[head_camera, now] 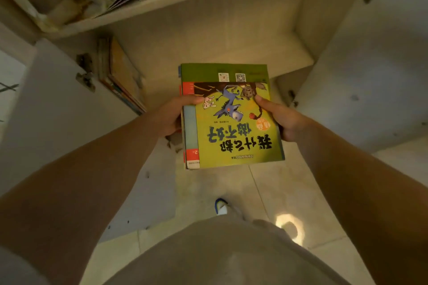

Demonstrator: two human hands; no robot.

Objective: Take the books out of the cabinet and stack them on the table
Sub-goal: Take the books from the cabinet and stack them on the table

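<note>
Your left hand (170, 114) and right hand (281, 120) grip a small pile of books (234, 127) just outside the cabinet (308, 37); carry it level to the tabletop, which is out of view.

Left hand (168, 118), right hand (281, 120), thumbs up, apparently gripping

Dim warm light, soft blur, fisheye edges

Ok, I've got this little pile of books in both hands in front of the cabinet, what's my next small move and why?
Probably draw the held books back clear of the cabinet and turn toward the table, which is not in view. The left hand and right hand already grip the pile's sides, and more books still lean inside for a later trip.
</note>
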